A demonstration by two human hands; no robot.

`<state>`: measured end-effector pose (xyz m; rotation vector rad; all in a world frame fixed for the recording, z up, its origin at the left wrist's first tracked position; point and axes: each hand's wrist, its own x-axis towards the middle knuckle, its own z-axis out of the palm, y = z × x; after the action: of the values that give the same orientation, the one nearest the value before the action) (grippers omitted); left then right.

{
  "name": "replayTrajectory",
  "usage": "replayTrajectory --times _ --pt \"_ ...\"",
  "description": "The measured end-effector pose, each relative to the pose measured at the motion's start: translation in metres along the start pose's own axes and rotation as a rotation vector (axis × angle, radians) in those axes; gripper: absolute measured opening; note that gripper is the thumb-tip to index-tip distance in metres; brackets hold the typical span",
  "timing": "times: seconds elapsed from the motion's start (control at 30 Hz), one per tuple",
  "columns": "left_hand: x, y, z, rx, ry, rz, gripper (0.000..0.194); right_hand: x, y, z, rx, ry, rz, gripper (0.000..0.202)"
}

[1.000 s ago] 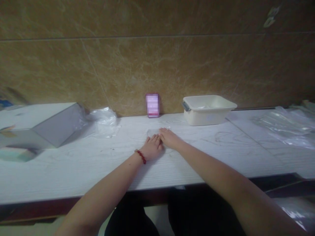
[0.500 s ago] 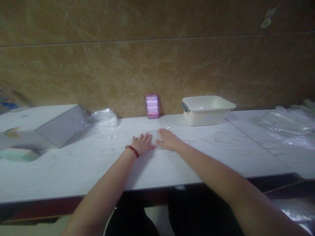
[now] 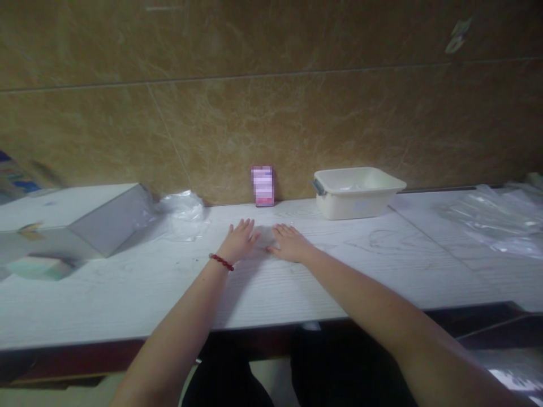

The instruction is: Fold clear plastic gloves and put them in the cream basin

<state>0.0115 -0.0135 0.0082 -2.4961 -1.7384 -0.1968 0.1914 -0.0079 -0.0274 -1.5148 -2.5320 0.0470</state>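
Observation:
My left hand point(image 3: 238, 241), with a red bead bracelet point(image 3: 222, 262) at the wrist, is open over the white wood-grain table point(image 3: 271, 294), fingers spread and pointing away from me. To its right, my right hand point(image 3: 291, 243) lies flat and open with its thumb toward the left hand. A thin clear plastic piece point(image 3: 265, 233) shows faintly between the hands; its outline is hard to make out, and part of it is hidden under the right hand. Neither hand has its fingers closed around anything.
A phone point(image 3: 263, 186) leans against the brown tiled wall. Right of it stands a cream plastic bin point(image 3: 356, 203) with clear plastic inside. Crumpled clear bags point(image 3: 182, 215) lie beside a white box point(image 3: 114, 226) at left. More clear bags point(image 3: 500, 217) spread at far right.
My left hand has shifted left and slightly away from me, widening the gap between the hands. My right hand stays almost in place. The view has tilted a little.

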Motion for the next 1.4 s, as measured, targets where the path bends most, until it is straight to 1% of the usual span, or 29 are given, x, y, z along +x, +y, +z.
replayTrajectory --times 0.1,0.17,0.23,0.3,0.4,0.5,0.63,0.77,0.9,1.03,1.2,1.3,1.4 --pt "0.001 0.032 0.003 -0.088 0.029 0.140 0.050 0.001 -0.001 -0.001 -0.014 -0.034 -0.001 0.072" --pt "-0.001 0.050 0.008 -0.114 0.044 0.204 0.050 0.001 0.000 -0.001 -0.033 -0.068 -0.010 0.067" --pt "-0.001 0.061 0.013 -0.120 0.064 0.228 0.051 0.001 0.000 -0.002 -0.055 -0.089 -0.018 0.065" --pt "0.000 0.063 0.018 -0.120 0.065 0.223 0.053 0.001 0.000 -0.002 -0.063 -0.098 -0.028 0.065" --pt "0.006 0.054 0.022 -0.107 0.035 0.225 0.059 0.000 0.000 -0.004 -0.052 -0.081 -0.041 0.066" --pt "0.012 0.039 0.023 -0.076 0.006 0.282 0.066 -0.001 -0.001 -0.004 -0.052 -0.072 -0.029 0.067" --pt "0.016 0.025 0.027 -0.055 -0.067 0.297 0.074 -0.002 -0.001 -0.005 -0.057 -0.056 -0.024 0.065" --pt "0.016 0.023 0.028 -0.054 -0.120 0.257 0.072 -0.003 -0.002 -0.005 -0.050 -0.053 -0.014 0.063" --pt "0.014 0.022 0.024 -0.037 -0.178 0.222 0.071 -0.003 -0.002 -0.003 -0.048 -0.043 -0.002 0.064" --pt "0.012 0.016 0.019 -0.028 -0.214 0.206 0.071 -0.002 -0.002 -0.002 -0.047 -0.031 0.007 0.069" --pt "0.011 0.007 0.015 -0.013 -0.270 0.202 0.080 -0.003 -0.002 -0.005 -0.032 -0.037 0.042 0.075" --pt "0.011 0.003 0.013 -0.012 -0.297 0.190 0.083 -0.005 -0.002 -0.007 -0.028 -0.070 0.073 0.077" --pt "0.010 -0.004 0.012 -0.015 -0.325 0.161 0.086 -0.006 0.000 -0.012 -0.024 -0.122 0.066 0.076"
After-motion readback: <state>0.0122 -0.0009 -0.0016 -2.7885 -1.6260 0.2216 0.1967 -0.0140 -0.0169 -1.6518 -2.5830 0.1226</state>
